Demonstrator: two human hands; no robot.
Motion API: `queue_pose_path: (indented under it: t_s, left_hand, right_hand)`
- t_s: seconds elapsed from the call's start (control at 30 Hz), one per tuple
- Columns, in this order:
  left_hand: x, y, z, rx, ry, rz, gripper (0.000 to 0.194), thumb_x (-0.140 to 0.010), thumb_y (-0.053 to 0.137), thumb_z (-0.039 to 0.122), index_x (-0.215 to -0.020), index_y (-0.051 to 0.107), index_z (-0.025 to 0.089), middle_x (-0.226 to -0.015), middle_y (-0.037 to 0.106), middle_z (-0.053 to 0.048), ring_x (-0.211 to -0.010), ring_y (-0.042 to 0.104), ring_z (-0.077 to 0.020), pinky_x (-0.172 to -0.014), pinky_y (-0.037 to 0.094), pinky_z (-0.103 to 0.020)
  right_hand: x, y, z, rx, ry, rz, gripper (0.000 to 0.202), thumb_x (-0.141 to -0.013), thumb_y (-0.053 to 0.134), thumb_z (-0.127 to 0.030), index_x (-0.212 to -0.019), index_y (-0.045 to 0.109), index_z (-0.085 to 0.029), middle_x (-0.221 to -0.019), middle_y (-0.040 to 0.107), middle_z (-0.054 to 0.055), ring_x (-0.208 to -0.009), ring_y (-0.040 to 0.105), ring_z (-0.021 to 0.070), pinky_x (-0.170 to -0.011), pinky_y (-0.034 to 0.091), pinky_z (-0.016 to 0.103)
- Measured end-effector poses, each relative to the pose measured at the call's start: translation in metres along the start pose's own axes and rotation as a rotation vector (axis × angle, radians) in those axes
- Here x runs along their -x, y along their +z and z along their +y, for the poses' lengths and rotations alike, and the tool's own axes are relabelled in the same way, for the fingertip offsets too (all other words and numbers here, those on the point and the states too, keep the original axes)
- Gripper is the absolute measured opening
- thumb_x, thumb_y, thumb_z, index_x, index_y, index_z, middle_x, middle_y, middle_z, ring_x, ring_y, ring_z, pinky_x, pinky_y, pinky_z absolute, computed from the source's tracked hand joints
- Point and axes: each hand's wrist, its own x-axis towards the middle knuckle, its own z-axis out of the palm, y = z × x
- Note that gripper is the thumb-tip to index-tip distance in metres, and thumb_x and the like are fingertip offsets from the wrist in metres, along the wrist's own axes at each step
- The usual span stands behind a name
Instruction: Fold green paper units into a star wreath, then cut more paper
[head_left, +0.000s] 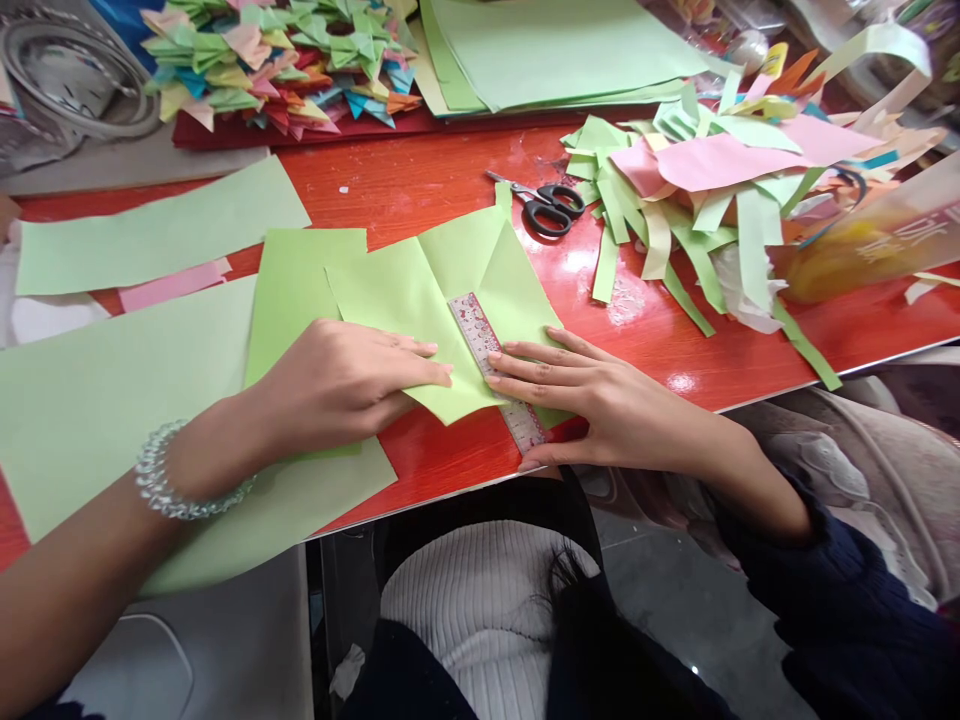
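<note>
A creased light-green sheet lies on the red table, with a patterned ruler slanting across it and past its near edge. My right hand presses on the ruler and the paper with its fingers spread. At the sheet's left part, my left hand has its fingers together on the paper, the edge at its fingertips; its thumb is partly hidden. Under that hand is another green sheet, which overlaps a large pale-green sheet.
Black-handled scissors lie behind the sheet. Paper scraps are heaped at the right. At the back are folded paper pieces and stacked green sheets. A pale-green strip lies at the left.
</note>
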Motion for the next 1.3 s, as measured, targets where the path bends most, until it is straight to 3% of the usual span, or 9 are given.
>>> queue_pose_path:
  t_s: [0.07,0.13,0.27,0.43,0.77,1.0,1.3]
  left_hand:
    - [0.0,-0.001,-0.001,0.017,-0.069,-0.011,0.042,-0.093,0.034,0.017,-0.105,0.072,0.028,-0.11,0.072,0.006,-0.107,0.068,-0.0143,-0.086,0.052,-0.021]
    - [0.0,-0.005,-0.004,0.052,-0.085,-0.076,0.043,-0.092,0.034,0.017,-0.114,0.069,0.031,-0.116,0.07,0.006,-0.111,0.065,-0.014,-0.091,0.051,-0.023]
    - [0.0,-0.014,-0.012,0.105,-0.018,-0.231,0.061,-0.083,0.035,0.004,-0.132,0.057,0.033,-0.138,0.054,0.009,-0.129,0.051,-0.0143,-0.11,0.04,-0.03]
    - [0.001,-0.016,-0.017,0.067,0.002,-0.295,0.063,-0.084,0.032,0.002,-0.132,0.057,0.035,-0.144,0.047,0.011,-0.135,0.044,-0.0158,-0.108,0.042,-0.03]
    - [0.001,-0.015,-0.017,0.099,0.013,-0.274,0.064,-0.084,0.033,0.001,-0.131,0.058,0.035,-0.143,0.049,0.009,-0.134,0.046,-0.018,-0.101,0.048,-0.029]
    - [0.003,-0.012,-0.023,0.148,-0.015,-0.251,0.07,-0.079,0.031,-0.004,-0.133,0.056,0.032,-0.142,0.05,0.009,-0.132,0.048,-0.0154,-0.107,0.043,-0.028]
    - [0.003,-0.01,-0.022,0.127,-0.038,-0.2,0.065,-0.08,0.03,-0.003,-0.127,0.061,0.029,-0.136,0.056,0.01,-0.128,0.052,-0.0123,-0.105,0.044,-0.025]
  right_hand:
    - [0.0,0.0,0.0,-0.003,-0.001,0.002,0.063,-0.09,0.058,-0.045,-0.145,0.041,-0.02,-0.152,0.039,0.003,-0.144,0.031,0.0221,-0.121,0.018,0.048]
    - [0.0,0.0,0.0,-0.012,0.001,0.008,0.063,-0.089,0.059,-0.045,-0.145,0.041,-0.02,-0.151,0.039,0.004,-0.143,0.031,0.0221,-0.121,0.018,0.048]
    - [0.0,0.0,0.0,-0.016,0.009,0.016,0.064,-0.088,0.06,-0.046,-0.144,0.042,-0.02,-0.15,0.04,0.004,-0.143,0.033,0.0222,-0.121,0.019,0.049]
    - [-0.006,-0.003,0.002,0.023,0.013,0.007,0.066,-0.086,0.062,-0.049,-0.143,0.043,-0.022,-0.147,0.045,0.004,-0.141,0.037,0.0236,-0.12,0.019,0.052]
    - [-0.017,-0.005,0.012,0.049,-0.013,0.012,0.074,-0.081,0.067,-0.051,-0.145,0.04,-0.026,-0.147,0.045,0.004,-0.141,0.035,0.0275,-0.118,0.016,0.057]
    - [-0.016,-0.003,0.012,0.072,-0.018,0.015,0.078,-0.08,0.066,-0.056,-0.145,0.04,-0.022,-0.149,0.043,0.006,-0.142,0.034,0.0271,-0.118,0.021,0.054]
    - [-0.015,0.0,0.014,0.09,-0.02,0.035,0.08,-0.078,0.068,-0.056,-0.145,0.039,-0.025,-0.148,0.044,0.005,-0.141,0.037,0.0282,-0.117,0.022,0.055]
